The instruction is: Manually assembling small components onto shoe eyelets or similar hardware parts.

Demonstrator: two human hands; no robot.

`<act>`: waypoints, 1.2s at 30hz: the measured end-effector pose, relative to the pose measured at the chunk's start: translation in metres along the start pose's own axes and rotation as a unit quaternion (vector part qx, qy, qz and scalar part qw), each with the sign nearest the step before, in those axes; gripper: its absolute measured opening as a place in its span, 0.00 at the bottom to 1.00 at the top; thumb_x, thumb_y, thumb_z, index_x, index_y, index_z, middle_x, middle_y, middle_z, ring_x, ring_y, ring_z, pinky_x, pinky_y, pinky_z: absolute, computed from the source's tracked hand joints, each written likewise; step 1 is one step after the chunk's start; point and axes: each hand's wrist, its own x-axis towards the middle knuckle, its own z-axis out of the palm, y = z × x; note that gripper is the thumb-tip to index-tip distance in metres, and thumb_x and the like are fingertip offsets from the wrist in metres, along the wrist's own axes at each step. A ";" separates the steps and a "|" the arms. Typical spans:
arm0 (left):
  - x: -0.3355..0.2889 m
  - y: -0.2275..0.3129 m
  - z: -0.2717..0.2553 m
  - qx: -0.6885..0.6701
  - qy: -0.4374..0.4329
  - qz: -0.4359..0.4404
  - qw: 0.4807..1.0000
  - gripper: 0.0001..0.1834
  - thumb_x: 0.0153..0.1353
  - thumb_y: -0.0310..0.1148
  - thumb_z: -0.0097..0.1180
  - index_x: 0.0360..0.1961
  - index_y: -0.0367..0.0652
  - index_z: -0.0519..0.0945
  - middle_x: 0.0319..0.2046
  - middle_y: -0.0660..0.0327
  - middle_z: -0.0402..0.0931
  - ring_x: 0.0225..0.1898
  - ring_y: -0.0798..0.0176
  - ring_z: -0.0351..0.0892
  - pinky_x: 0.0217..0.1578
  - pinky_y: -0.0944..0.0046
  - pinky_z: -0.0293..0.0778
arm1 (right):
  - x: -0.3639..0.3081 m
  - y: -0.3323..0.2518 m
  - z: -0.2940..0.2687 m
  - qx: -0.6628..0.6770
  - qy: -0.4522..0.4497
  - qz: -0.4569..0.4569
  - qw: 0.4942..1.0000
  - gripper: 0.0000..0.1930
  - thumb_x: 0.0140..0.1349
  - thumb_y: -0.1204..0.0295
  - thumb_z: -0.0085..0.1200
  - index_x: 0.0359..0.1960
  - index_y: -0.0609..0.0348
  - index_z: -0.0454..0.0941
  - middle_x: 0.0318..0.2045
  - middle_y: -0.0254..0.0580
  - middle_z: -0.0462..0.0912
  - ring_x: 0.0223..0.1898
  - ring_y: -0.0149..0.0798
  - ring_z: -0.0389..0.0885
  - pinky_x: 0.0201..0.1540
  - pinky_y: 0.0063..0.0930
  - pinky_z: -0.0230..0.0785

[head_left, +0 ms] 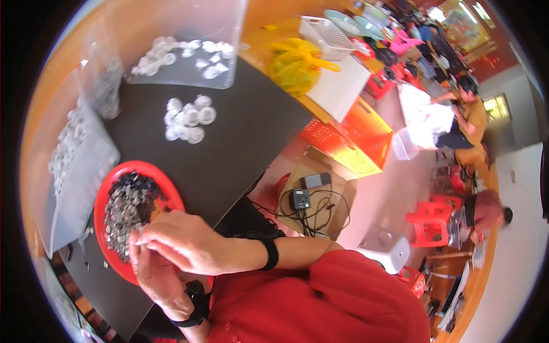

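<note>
In the head view, the right hand [189,243] and left hand [155,279] met over the red basin [166,180], fingers close together; I could not tell whether they held anything. Small silvery pieces [123,214] filled the basin on the dark worktop [243,114], near white discs [190,118].

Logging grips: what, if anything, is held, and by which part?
Cannot tell: left hand and right hand sit close over the red basin; anything pinched is too small to discern.
</note>
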 end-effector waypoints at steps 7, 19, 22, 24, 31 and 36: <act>-0.012 0.000 0.018 0.004 -0.034 0.018 0.999 0.19 0.64 0.21 0.46 0.56 0.32 0.74 0.52 0.46 0.76 0.55 0.52 0.75 0.58 0.57 0.70 | 0.004 -0.010 -0.012 0.003 -0.045 0.048 0.998 0.09 0.56 0.85 0.58 0.39 0.63 0.79 0.33 0.45 0.83 0.34 0.40 0.83 0.35 0.28 0.74; -0.020 0.022 -0.003 -0.035 0.007 0.080 0.996 0.17 0.64 0.23 0.45 0.52 0.33 0.77 0.46 0.45 0.79 0.39 0.57 0.83 0.46 0.62 0.77 | 0.031 0.002 -0.035 -0.185 -0.124 0.094 0.970 0.04 0.56 0.79 0.59 0.33 0.60 0.79 0.29 0.39 0.79 0.31 0.40 0.77 0.38 0.32 0.70; -0.019 0.023 0.001 -0.031 0.026 0.073 0.997 0.17 0.65 0.23 0.43 0.52 0.33 0.77 0.46 0.46 0.80 0.40 0.58 0.83 0.45 0.64 0.77 | 0.028 0.004 -0.034 -0.266 -0.186 0.047 0.945 0.06 0.54 0.77 0.61 0.34 0.56 0.81 0.33 0.37 0.78 0.38 0.42 0.75 0.45 0.36 0.65; -0.018 0.024 0.006 0.005 0.038 0.059 0.998 0.16 0.66 0.24 0.44 0.53 0.34 0.76 0.46 0.48 0.80 0.41 0.60 0.82 0.45 0.66 0.77 | 0.025 0.005 -0.029 -0.348 -0.269 0.005 0.898 0.08 0.53 0.77 0.60 0.35 0.53 0.83 0.38 0.37 0.76 0.44 0.43 0.72 0.49 0.38 0.61; -0.022 0.023 0.001 0.052 0.010 0.074 0.996 0.15 0.66 0.26 0.51 0.53 0.34 0.77 0.45 0.53 0.80 0.43 0.64 0.82 0.45 0.69 0.76 | 0.043 0.010 -0.028 -0.459 -0.186 -0.014 0.869 0.10 0.55 0.75 0.60 0.39 0.51 0.82 0.38 0.38 0.75 0.43 0.43 0.71 0.50 0.40 0.59; -0.020 0.022 0.000 0.070 0.030 0.076 0.994 0.16 0.65 0.24 0.52 0.54 0.35 0.76 0.46 0.56 0.80 0.44 0.64 0.81 0.46 0.68 0.76 | 0.043 0.014 -0.033 -0.447 -0.204 -0.015 0.871 0.05 0.54 0.75 0.62 0.33 0.53 0.82 0.33 0.36 0.75 0.39 0.41 0.72 0.48 0.39 0.59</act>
